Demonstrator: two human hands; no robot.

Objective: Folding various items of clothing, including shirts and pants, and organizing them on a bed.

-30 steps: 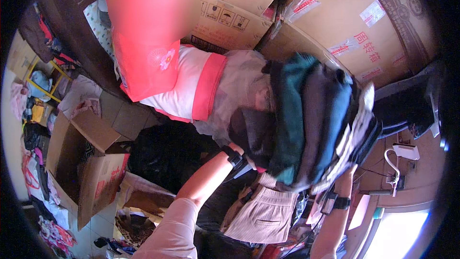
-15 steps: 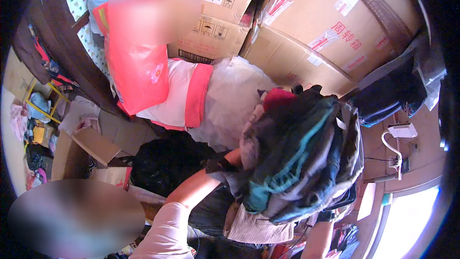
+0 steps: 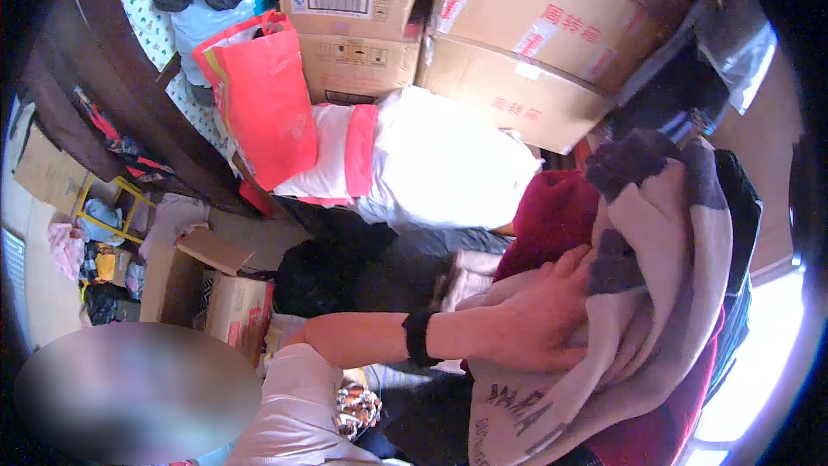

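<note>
The left hand [image 3: 539, 319], with a black band on its wrist, lay flat against a beige and grey-purple soft knitted garment [image 3: 638, 293]. Its grip was loose: the fingers were spread and pressed on the cloth, not closed around it. This garment lay on top of a pile at the right, over a dark red fleece cloth [image 3: 556, 216]. The right hand was not visible, probably under the pile. To do this step well, I think the palm should push the pile toward the body, because it looked heavy and could slide down. Brown cardboard boxes [image 3: 526, 43] stood behind.
</note>
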